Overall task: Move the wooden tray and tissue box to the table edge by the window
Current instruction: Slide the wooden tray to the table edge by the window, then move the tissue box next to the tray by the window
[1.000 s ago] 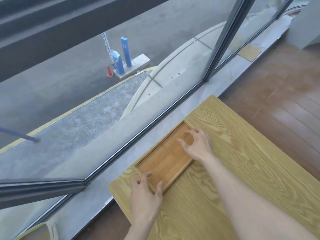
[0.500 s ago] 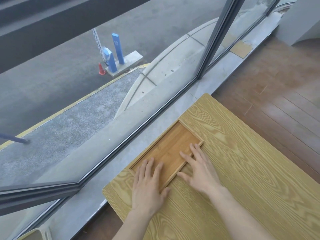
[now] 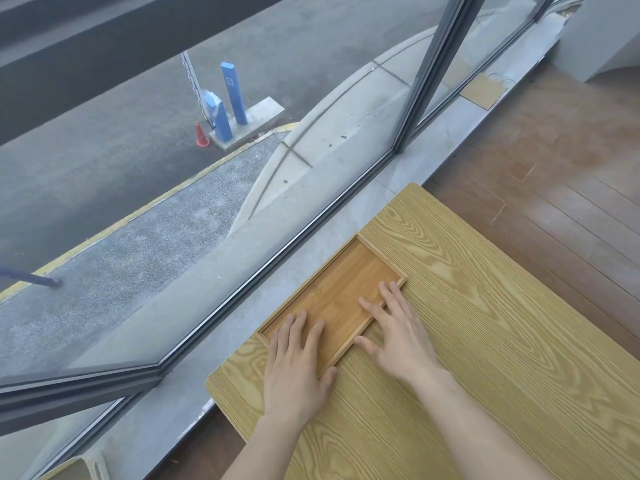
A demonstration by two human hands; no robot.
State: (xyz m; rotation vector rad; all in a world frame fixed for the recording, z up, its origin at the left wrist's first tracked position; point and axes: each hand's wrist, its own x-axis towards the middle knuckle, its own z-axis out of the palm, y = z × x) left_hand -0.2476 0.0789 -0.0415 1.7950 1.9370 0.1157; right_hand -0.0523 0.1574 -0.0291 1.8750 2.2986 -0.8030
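The shallow wooden tray (image 3: pixel 341 285) lies flat on the light wood-grain table (image 3: pixel 485 341), its long side along the table edge nearest the window. My left hand (image 3: pixel 294 365) rests flat over the tray's near-left corner, fingers spread on its floor. My right hand (image 3: pixel 398 337) lies flat across the tray's near rim, fingertips inside the tray. Neither hand grips anything. No tissue box is in view.
A grey stone sill (image 3: pixel 346 230) runs between the table and the big window (image 3: pixel 207 168). A dark metal window post (image 3: pixel 426 81) stands at the back. Brown plank floor (image 3: pixel 554 168) lies to the right of the table.
Both hands have let go of the tray's rims and flattened onto it. The tray sits slid up against the window-side table edge; the view has shifted slightly.
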